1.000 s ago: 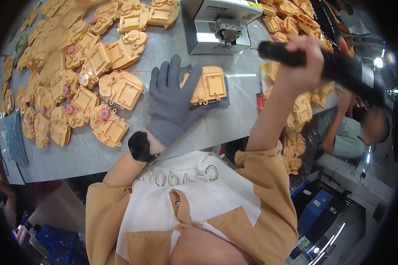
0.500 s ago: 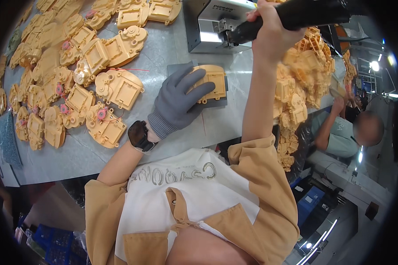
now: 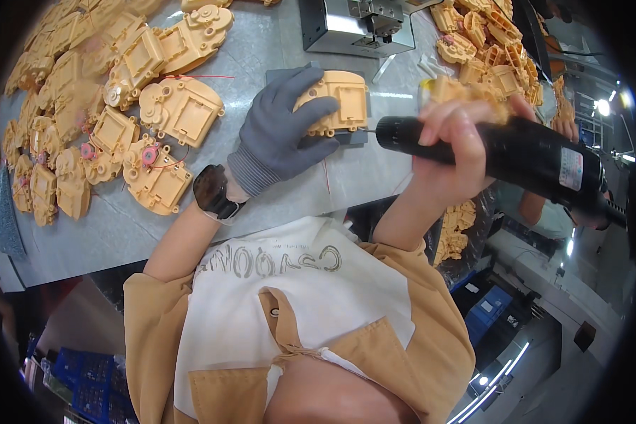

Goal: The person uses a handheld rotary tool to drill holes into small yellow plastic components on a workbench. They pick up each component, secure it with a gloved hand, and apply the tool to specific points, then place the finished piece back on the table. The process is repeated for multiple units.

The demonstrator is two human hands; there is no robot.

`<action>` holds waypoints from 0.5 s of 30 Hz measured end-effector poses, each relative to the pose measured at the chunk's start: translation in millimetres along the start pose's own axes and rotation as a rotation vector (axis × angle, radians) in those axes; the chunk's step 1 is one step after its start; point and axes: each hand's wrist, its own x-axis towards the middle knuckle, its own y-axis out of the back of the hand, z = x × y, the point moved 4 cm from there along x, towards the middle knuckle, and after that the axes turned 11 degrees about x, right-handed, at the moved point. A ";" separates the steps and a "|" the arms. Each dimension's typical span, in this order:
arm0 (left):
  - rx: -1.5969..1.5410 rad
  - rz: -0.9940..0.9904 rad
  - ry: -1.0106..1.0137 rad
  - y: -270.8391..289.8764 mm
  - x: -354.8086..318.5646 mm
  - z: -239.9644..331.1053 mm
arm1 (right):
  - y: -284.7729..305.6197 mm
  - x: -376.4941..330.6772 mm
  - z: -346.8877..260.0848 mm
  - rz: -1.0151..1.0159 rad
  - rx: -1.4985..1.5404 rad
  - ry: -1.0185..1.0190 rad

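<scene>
Right, in the head view I'd judge the step in hand to be driving a screw into the yellow plastic case (image 3: 350,106), which sits in the middle of the table (image 3: 374,166) on a dark grey block (image 3: 357,139). The power screwdriver (image 3: 537,159) lies nearly level just right of the case, its thin bit (image 3: 369,130) reaching toward the case's near right corner; I can't tell whether the tip touches anything. To my mind the next move calls for a steady case and a bit lined up with a screw hole before any pressure goes on.

The gloved left hand (image 3: 283,124) is half curled, fingers partly spread over the left side of the case, and I read that as holding it down. The bare right hand (image 3: 459,145) is wrapped closely around the front of the screwdriver. Beyond the case, on the far side, I see a metal machine (image 3: 360,28); more yellow cases (image 3: 184,113) crowd the left, and another heap (image 3: 498,74) fills the far right.
</scene>
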 end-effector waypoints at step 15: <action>-0.011 0.025 -0.017 -1.8 -0.3 -1.7 | -1.0 -2.7 12.0 -0.050 -0.074 -0.074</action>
